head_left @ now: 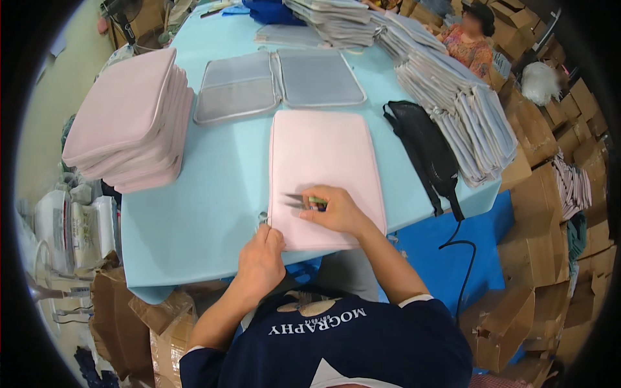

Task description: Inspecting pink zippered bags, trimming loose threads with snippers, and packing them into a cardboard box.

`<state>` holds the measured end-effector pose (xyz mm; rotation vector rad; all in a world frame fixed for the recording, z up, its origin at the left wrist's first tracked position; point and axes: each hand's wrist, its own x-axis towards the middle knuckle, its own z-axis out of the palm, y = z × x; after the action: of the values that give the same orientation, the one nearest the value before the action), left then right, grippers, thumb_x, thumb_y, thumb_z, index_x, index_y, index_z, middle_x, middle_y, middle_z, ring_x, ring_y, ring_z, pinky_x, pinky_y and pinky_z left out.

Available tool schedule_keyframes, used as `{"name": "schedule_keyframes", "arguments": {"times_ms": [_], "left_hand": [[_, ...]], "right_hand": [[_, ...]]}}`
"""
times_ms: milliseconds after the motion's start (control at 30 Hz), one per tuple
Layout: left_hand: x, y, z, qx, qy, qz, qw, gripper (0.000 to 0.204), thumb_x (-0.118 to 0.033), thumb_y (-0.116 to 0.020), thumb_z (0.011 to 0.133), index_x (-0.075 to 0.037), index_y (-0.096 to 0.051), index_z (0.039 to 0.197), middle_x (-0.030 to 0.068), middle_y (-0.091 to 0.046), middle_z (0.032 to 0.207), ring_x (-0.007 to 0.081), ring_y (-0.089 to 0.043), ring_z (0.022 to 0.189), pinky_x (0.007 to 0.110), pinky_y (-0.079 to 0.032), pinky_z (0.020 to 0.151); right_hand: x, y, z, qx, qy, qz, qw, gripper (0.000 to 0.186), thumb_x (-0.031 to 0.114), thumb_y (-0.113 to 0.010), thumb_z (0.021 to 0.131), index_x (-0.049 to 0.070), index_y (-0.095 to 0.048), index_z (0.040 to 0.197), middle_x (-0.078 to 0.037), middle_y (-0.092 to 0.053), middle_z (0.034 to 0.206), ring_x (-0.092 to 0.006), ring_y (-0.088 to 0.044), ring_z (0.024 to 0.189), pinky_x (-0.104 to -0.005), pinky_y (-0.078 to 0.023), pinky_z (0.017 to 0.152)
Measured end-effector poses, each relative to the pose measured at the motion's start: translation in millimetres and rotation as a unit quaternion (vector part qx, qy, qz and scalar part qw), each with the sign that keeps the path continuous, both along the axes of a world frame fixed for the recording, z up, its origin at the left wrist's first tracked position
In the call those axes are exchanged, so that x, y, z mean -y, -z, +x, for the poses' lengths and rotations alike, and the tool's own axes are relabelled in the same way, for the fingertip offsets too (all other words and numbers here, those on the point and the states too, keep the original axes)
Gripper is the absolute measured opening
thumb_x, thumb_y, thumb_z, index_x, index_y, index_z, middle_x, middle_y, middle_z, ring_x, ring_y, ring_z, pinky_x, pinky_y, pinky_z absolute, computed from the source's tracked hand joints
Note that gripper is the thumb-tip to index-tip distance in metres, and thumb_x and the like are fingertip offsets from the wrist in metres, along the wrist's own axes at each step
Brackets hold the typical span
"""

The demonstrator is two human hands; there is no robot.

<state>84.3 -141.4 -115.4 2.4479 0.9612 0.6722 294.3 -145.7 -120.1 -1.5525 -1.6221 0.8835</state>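
A pink padded sleeve case (323, 155) lies flat on the light blue table (207, 200) in front of me. My right hand (335, 210) rests on its lower part and holds small thread snips (303, 201), blades pointing left. My left hand (261, 258) pinches the case's lower left corner by the zipper pull (262, 218). Beyond the pink case an open grey case (278, 83) lies spread in two halves.
A stack of pink cases (132, 119) stands at the left. Long rows of grey cases (446, 90) run along the right and back. A black mesh bag (424, 149) with a cord lies right of the pink case. Cardboard boxes (543, 239) crowd the floor; another person (471, 40) sits far right.
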Motion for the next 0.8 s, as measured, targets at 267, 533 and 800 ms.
{"name": "schedule_keyframes", "arguments": {"times_ms": [267, 533, 800], "left_hand": [[-9, -1, 4, 0.043, 0.062, -0.013, 0.997, 0.009, 0.002, -0.052, 0.077, -0.003, -0.046, 0.083, 0.0136, -0.046, 0.075, 0.0327, -0.049, 0.062, 0.039, -0.042, 0.054], [-19, 8, -18, 0.182, 0.034, -0.321, 0.929, 0.011, -0.002, -0.051, 0.082, -0.002, -0.054, 0.093, 0.0111, -0.049, 0.076, 0.0229, -0.051, 0.062, 0.028, -0.044, 0.058], [-17, -9, -18, 0.002, 0.114, 0.089, 0.989, 0.027, 0.000, -0.055, 0.072, -0.003, -0.057, 0.099, 0.0093, -0.054, 0.085, 0.0240, -0.057, 0.069, 0.031, -0.047, 0.059]], "right_hand": [[-6, 25, 9, -0.065, 0.059, 0.160, 0.983, 0.032, 0.012, -0.072, 0.070, 0.000, -0.062, 0.098, -0.005, -0.060, 0.083, -0.0099, -0.052, 0.069, -0.0230, -0.045, 0.061], [46, -11, 6, 0.077, 0.049, 0.136, 0.986, 0.036, 0.010, -0.063, 0.077, -0.003, -0.055, 0.109, -0.011, -0.051, 0.075, -0.0207, -0.052, 0.061, -0.0267, -0.042, 0.057], [94, -9, -23, 0.177, 0.018, 0.131, 0.975, 0.042, 0.018, -0.066, 0.076, -0.001, -0.056, 0.112, -0.011, -0.058, 0.075, -0.0215, -0.056, 0.059, -0.0289, -0.045, 0.055]]}}
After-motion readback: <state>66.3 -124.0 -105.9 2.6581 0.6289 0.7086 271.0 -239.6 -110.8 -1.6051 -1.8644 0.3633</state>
